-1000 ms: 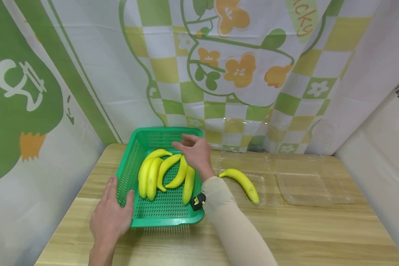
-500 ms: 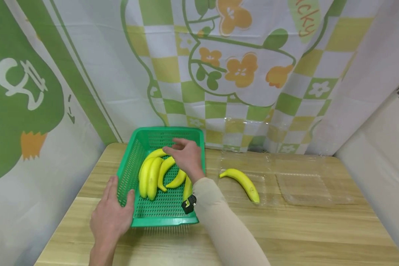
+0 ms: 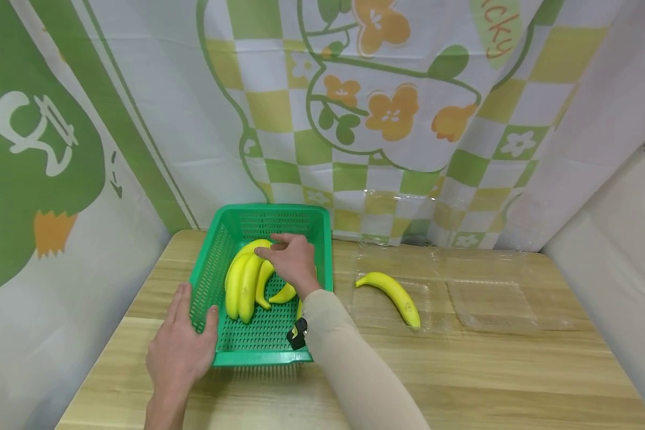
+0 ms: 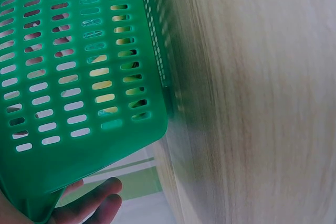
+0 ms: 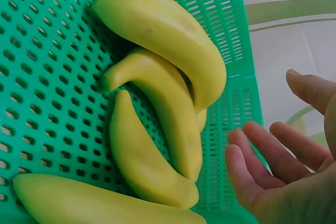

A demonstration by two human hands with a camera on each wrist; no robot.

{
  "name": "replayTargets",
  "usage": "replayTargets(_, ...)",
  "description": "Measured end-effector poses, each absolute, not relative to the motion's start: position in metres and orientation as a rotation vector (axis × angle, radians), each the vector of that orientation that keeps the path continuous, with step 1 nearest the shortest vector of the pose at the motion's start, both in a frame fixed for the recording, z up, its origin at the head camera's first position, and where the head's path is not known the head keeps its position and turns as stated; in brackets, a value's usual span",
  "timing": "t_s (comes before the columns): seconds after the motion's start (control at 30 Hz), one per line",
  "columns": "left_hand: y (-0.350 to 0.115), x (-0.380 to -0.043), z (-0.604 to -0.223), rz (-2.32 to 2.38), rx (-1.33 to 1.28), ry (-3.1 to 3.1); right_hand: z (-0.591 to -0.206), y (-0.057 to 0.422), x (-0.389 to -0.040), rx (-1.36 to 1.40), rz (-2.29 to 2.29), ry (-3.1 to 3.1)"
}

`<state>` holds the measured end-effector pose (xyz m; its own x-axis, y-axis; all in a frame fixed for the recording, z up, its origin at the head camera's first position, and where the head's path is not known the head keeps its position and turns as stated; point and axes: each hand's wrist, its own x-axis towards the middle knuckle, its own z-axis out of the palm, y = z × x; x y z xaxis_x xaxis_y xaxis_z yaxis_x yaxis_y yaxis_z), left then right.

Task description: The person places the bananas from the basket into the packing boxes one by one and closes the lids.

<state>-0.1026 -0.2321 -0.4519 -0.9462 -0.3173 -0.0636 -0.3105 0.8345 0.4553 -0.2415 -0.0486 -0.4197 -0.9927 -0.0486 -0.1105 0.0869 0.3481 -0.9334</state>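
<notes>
A green plastic basket (image 3: 263, 358) with slotted walls holds several yellow bananas (image 3: 245, 286). My left hand (image 3: 180, 343) grips the basket's near left rim, thumb on the inner side and the other fingers along the outside. In the left wrist view its fingertips (image 4: 107, 187) show past the rim. Over the bananas hovers my right hand (image 3: 292, 260), palm down and holding nothing; the right wrist view shows its fingers relaxed and apart from the fruit. From the head, this hand and its sleeve hide some of the bananas on the right.
A single banana (image 3: 389, 292) lies right of the basket, on or in a clear plastic clamshell box (image 3: 494, 298) spread on the wooden table (image 3: 489, 382). Behind the table hangs a patterned curtain (image 3: 355, 161). A black wrist device (image 3: 297, 334) sits at the right cuff.
My right hand has moved left and slightly toward me over the basket, from above its right side to above the middle bananas. The left hand and lone banana stay in place.
</notes>
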Motion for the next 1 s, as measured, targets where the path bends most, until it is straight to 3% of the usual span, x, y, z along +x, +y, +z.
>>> replayTargets(1.0, -0.232, -0.103, -0.454, -0.758, 0.504, -2.970, -0.435, -0.068, -0.244, -0.007, -1.391, 2.533)
